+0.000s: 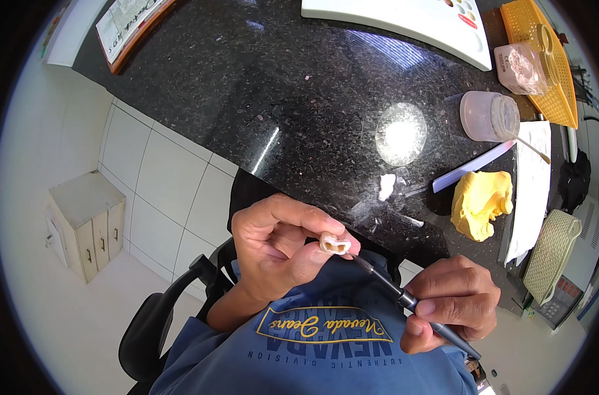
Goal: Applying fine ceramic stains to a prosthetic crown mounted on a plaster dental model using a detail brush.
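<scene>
By the desk's (299,151) near edge, left fingers (310,219) pinch a probably light, brittle hollow dental piece (333,243), best held side-on; right fingers (452,280) grip a pen-like tool (383,278).

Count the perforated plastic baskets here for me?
2: an orange perforated plastic basket at the upper right, and a pale green perforated plastic basket lower on the right, beyond the bare right hand. More could be hidden at the dark rim.
</scene>
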`<act>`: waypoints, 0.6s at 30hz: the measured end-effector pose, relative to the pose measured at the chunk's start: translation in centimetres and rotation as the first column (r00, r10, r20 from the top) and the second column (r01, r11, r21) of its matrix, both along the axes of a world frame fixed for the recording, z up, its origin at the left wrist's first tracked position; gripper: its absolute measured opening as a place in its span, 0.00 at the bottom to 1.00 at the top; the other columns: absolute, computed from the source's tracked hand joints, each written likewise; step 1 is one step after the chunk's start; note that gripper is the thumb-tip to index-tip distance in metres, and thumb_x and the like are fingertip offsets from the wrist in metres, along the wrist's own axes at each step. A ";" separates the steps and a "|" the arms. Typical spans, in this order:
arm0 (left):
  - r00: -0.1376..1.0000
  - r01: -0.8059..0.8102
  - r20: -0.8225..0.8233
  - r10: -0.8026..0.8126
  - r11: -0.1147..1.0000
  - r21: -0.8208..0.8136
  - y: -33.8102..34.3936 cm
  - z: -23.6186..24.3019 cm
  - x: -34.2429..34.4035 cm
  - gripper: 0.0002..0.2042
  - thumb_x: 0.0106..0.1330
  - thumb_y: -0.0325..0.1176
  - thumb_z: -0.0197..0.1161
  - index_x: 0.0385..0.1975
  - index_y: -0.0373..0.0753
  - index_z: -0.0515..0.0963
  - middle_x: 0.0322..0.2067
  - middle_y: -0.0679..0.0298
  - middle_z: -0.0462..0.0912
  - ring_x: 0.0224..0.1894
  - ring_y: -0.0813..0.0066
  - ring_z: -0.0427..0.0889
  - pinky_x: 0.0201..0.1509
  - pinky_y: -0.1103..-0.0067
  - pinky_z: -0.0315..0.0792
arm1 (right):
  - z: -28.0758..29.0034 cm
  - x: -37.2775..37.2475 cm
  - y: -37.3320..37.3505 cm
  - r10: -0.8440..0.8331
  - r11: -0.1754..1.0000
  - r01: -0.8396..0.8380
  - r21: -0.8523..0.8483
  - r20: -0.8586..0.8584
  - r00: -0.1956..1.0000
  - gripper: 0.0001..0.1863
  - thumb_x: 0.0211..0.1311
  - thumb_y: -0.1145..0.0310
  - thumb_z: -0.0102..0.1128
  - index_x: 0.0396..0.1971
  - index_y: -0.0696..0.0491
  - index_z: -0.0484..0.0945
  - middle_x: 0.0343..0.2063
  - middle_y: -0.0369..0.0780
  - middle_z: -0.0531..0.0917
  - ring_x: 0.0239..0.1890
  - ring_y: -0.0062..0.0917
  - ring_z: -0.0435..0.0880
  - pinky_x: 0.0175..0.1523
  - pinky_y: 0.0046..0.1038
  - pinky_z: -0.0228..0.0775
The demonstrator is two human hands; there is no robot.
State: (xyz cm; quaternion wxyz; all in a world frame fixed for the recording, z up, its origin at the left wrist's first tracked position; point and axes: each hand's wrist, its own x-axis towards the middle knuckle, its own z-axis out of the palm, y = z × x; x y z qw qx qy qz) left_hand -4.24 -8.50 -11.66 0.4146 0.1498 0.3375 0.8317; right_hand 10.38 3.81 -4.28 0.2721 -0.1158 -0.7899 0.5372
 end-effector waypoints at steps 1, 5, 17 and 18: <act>1.000 0.000 0.001 0.000 1.000 0.000 0.0 0.0 0.0 0.08 0.58 0.21 0.62 0.33 0.24 0.72 0.29 0.47 0.81 0.34 0.62 0.84 0.41 0.70 0.81 | 0.0 0.0 0.0 0.000 1.000 0.000 0.000 0.001 1.000 0.12 0.46 0.73 0.72 0.30 0.56 0.76 0.24 0.41 0.80 0.24 0.29 0.83 0.25 0.23 0.77; 1.000 0.000 0.000 0.000 1.000 0.004 0.0 0.0 0.0 0.08 0.57 0.21 0.62 0.33 0.24 0.72 0.30 0.47 0.81 0.34 0.62 0.84 0.41 0.70 0.81 | 0.1 -0.1 0.0 0.006 1.000 -0.006 -0.007 0.008 1.000 0.13 0.46 0.72 0.72 0.30 0.57 0.76 0.25 0.42 0.80 0.24 0.29 0.83 0.25 0.24 0.77; 1.000 0.001 -0.013 -0.001 1.000 0.008 0.2 0.0 0.0 0.08 0.57 0.20 0.61 0.33 0.24 0.72 0.30 0.46 0.81 0.34 0.62 0.84 0.40 0.70 0.81 | 0.5 0.1 0.1 -0.005 1.000 0.005 -0.005 0.034 0.999 0.13 0.46 0.73 0.72 0.30 0.57 0.76 0.25 0.41 0.80 0.25 0.28 0.83 0.26 0.24 0.77; 1.000 -0.002 -0.019 0.002 1.000 0.003 0.1 0.0 0.0 0.08 0.57 0.20 0.61 0.33 0.24 0.72 0.30 0.46 0.81 0.34 0.62 0.84 0.41 0.70 0.81 | 0.4 0.0 0.0 -0.005 1.000 0.006 -0.013 0.036 0.999 0.13 0.46 0.72 0.72 0.30 0.57 0.77 0.25 0.41 0.80 0.25 0.28 0.83 0.26 0.24 0.77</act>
